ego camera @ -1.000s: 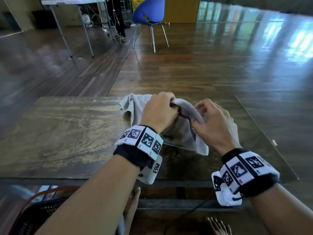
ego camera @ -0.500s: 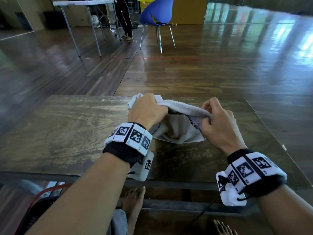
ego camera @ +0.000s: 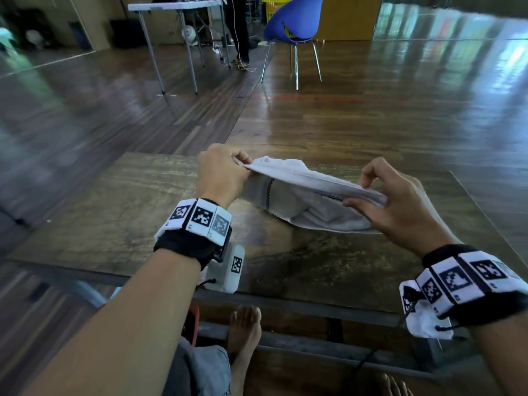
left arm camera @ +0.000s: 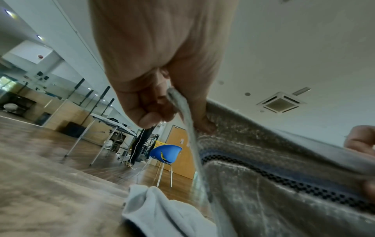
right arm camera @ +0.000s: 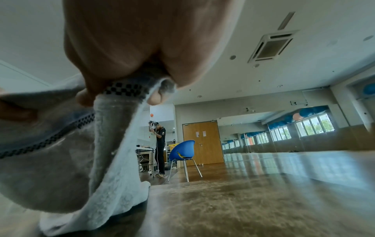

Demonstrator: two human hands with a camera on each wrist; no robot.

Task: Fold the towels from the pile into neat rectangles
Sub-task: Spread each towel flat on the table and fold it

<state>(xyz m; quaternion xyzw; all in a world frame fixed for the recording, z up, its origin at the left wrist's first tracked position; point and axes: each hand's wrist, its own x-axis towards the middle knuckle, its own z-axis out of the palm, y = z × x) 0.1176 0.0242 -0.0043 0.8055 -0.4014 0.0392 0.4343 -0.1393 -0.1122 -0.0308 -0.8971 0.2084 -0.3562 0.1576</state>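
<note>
A pale grey towel (ego camera: 303, 192) with a dark checkered band hangs stretched between my two hands above the wooden table (ego camera: 114, 218). My left hand (ego camera: 225, 172) pinches its left top corner, thumb against curled fingers. My right hand (ego camera: 400, 204) pinches the right top edge near the band. In the left wrist view the towel (left arm camera: 263, 184) runs from my left hand (left arm camera: 162, 104) off to the right. In the right wrist view the towel (right arm camera: 61, 152) droops from my right hand (right arm camera: 125, 89) down to the table. The towel's lower part rests bunched on the tabletop.
The table's near edge (ego camera: 285, 304) lies just in front of my bare feet (ego camera: 245, 330). A red-rimmed basket (ego camera: 194, 321) sits below at the left. A blue chair (ego camera: 294, 27), a folding table (ego camera: 174, 7) and a standing person (right arm camera: 159, 144) are far across the wooden floor.
My hands have moved apart and lifted, pulling the crumpled towel out into a stretched span along its top edge. The view has tilted up slightly.
</note>
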